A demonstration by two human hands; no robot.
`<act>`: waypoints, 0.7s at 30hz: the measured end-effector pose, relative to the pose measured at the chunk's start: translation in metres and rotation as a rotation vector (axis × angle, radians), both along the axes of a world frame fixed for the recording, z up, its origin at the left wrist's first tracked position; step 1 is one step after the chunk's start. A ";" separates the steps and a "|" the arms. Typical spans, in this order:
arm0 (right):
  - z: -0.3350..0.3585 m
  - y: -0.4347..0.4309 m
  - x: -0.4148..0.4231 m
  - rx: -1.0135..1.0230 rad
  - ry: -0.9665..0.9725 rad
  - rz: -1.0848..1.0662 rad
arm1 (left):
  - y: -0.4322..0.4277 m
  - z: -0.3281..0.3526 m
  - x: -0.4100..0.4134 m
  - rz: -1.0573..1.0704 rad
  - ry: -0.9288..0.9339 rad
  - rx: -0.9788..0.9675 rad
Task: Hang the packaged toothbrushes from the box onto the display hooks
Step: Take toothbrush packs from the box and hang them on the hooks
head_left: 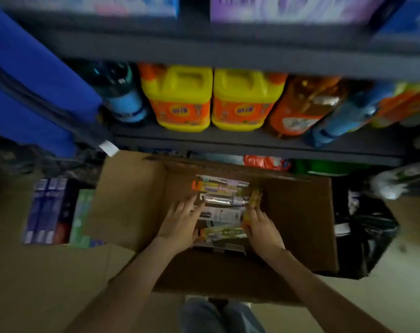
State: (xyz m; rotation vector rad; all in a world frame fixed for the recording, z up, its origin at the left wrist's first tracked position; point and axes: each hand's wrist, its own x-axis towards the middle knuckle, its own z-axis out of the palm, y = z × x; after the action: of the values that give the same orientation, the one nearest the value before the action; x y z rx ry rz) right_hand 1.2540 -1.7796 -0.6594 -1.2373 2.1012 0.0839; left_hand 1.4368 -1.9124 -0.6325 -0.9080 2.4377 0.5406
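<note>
The left hand [180,223] lays straight, spread fingers on the packaged toothbrushes [222,213]. The right hand [261,225] meets their other ends, its grip too blurred to tell. Take one pack by both ends and lift it level. The cardboard box [300,212] walls stand close on both sides. A shelf edge [252,143] lies beyond the fingertips, so the free room is probably upward.

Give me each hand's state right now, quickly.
Left hand: open, fingers flat on the packaged toothbrushes in the brown cardboard box.
Right hand: touching an orange-yellow pack; grip cannot be told, blurred.
</note>
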 end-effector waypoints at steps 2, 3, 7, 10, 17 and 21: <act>-0.060 -0.012 -0.008 0.044 0.042 0.030 | -0.008 -0.055 -0.014 -0.049 -0.066 0.005; -0.088 -0.020 -0.012 0.047 0.062 0.055 | -0.013 -0.082 -0.019 -0.093 -0.109 -0.006; -0.183 -0.053 -0.024 0.092 0.054 0.205 | -0.026 -0.178 -0.030 -0.192 -0.211 -0.070; -0.230 -0.066 -0.023 0.142 0.089 0.329 | -0.028 -0.232 -0.030 -0.210 -0.253 -0.099; -0.249 -0.079 -0.027 0.118 0.130 0.303 | -0.019 -0.267 -0.033 -0.180 -0.041 -0.215; -0.242 -0.067 -0.016 0.236 0.045 0.287 | -0.017 -0.249 -0.046 -0.194 -0.160 -0.156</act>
State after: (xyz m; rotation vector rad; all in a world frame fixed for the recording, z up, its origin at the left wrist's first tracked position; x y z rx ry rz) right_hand 1.2384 -1.8468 -0.9017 -1.3909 1.8731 0.4776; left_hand 1.3908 -1.9291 -0.8818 -0.7337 2.4115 0.2037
